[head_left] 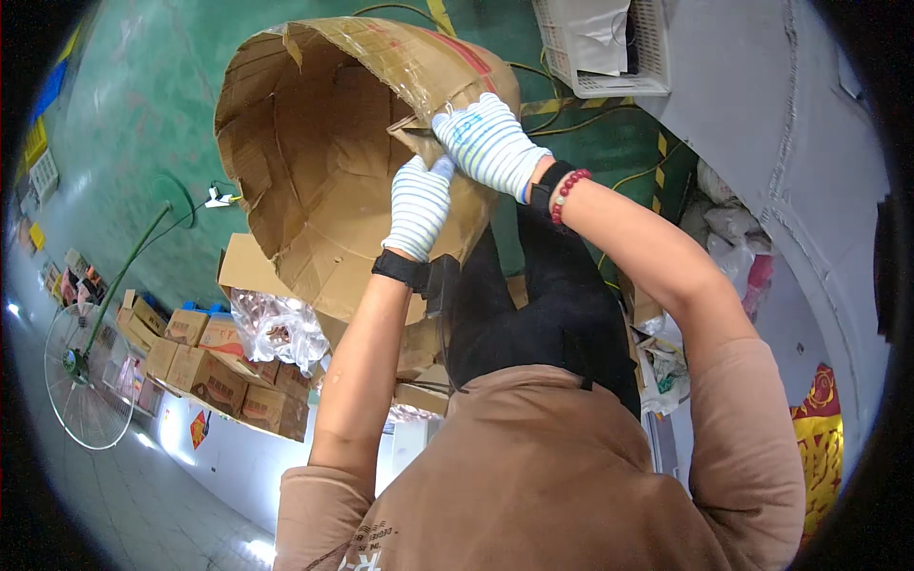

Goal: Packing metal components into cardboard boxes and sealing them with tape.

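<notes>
so, right across the green floor [143, 124], here's the big brown cardboard box [347, 171], sitting just ahead of the wearer's legs [543, 324], mouth gaping, walls creased all round. tricky stuff, soft board! best, i'd judge, to brace one side firmly, work close to the rim and go in short, even pulls, or a tear could run down the wall. and now to the right hand [487, 138], striped glove, up on the taped rim: fingers bent inward, tips partly hidden, so i can't tell how tightly they're closed or on what. just below, the left hand [419, 205], fingers drawn nearly together, seemingly pinching the torn flap [409, 141]. and tiny, between them, a dark sliver [419, 131]: blade or shadow, can't say!
</notes>
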The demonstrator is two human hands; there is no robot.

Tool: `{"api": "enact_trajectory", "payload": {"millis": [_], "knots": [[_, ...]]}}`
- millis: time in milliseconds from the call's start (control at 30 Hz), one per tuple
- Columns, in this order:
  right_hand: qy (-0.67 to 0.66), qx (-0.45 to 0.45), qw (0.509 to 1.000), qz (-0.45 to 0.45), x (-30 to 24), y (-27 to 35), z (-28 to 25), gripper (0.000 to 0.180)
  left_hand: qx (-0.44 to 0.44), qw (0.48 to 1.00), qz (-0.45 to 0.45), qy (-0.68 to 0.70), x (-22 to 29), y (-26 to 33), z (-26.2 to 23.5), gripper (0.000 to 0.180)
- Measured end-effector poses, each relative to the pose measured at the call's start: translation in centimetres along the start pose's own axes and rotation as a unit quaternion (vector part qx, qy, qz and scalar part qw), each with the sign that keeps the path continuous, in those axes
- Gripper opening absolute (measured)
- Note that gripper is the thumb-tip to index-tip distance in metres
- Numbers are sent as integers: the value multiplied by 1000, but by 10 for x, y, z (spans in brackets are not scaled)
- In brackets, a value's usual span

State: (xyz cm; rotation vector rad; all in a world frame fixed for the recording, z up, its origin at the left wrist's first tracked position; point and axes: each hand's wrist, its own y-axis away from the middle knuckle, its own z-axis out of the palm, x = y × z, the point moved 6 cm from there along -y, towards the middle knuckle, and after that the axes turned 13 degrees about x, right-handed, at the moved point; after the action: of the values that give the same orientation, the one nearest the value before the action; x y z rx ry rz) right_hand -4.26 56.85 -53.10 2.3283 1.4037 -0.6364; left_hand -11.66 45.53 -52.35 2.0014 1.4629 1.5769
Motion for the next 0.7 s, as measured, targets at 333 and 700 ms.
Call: {"api": "enact_trajectory", "payload": {"millis": [333, 700], "knots": [[64, -51, 995, 63, 53, 23, 45, 14, 4, 1000, -14, 4, -10, 15, -8, 31], [75, -120, 964, 227, 227, 85, 113, 21, 10, 970, 156, -189, 23, 43, -3, 25]]}}
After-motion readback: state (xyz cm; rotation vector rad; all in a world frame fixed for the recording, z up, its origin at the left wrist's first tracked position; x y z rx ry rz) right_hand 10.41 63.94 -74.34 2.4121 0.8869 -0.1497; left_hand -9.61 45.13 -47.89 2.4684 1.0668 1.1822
